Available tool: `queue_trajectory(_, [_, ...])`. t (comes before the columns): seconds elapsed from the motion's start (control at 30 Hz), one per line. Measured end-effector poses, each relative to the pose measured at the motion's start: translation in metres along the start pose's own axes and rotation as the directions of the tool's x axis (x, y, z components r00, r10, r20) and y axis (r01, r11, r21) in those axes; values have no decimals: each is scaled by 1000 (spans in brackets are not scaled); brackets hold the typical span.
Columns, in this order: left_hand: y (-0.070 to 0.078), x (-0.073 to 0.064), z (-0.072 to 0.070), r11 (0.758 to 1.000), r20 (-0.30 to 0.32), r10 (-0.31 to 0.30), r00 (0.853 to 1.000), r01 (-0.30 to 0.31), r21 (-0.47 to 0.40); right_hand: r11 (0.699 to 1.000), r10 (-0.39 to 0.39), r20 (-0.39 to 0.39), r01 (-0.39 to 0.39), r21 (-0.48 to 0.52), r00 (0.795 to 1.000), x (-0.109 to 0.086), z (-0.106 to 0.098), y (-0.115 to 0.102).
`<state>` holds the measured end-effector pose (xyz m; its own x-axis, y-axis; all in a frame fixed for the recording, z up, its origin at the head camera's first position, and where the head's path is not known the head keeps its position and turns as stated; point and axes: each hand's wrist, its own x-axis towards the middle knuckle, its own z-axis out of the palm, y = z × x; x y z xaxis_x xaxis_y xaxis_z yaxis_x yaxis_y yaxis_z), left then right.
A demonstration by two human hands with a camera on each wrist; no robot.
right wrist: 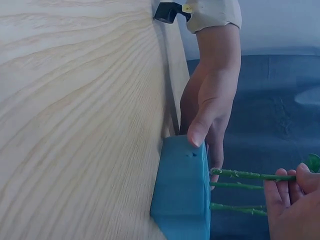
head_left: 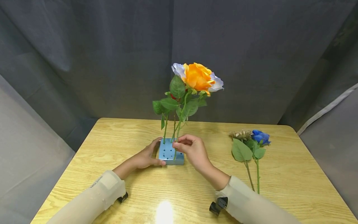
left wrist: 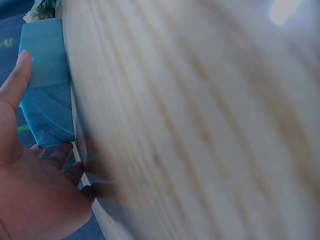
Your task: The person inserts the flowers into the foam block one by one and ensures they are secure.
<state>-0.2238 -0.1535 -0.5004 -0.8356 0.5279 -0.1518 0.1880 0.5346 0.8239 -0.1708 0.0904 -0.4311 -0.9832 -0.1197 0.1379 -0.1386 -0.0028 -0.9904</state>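
A light-blue foam block (head_left: 167,154) with small holes in its top sits on the table. My left hand (head_left: 146,157) grips its left side, thumb on the front face and fingers toward the back; the left wrist view also shows this hand (left wrist: 40,185) against the block (left wrist: 47,100). Between thumb and fingers, my right hand (head_left: 197,152) pinches the green stem of an orange rose (head_left: 198,77). In the right wrist view that stem (right wrist: 245,174) meets the block's top; how deep it goes is hidden. Other stems (right wrist: 240,207) stand in the block, with pale lavender petals (head_left: 178,70) behind the orange bloom.
To the right on the wooden table (head_left: 112,137) lie a blue rose (head_left: 260,137) and a brownish flower (head_left: 241,134), with their leaves and stems toward the front. Dark grey curtain (head_left: 126,62) hangs behind the table's back edge.
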Motion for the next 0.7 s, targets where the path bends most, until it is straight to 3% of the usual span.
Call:
queue_trajectory(0.37, [1, 1, -1, 1000, 9, 18, 1000, -18, -25, 999, -42, -6, 42, -32, 999, 16, 26, 7])
queue_trajectory(0.7, [0, 1, -1, 1000, 11, 11, 1000, -10, -14, 996, -72, -15, 71, -57, 997, 19, 34, 13])
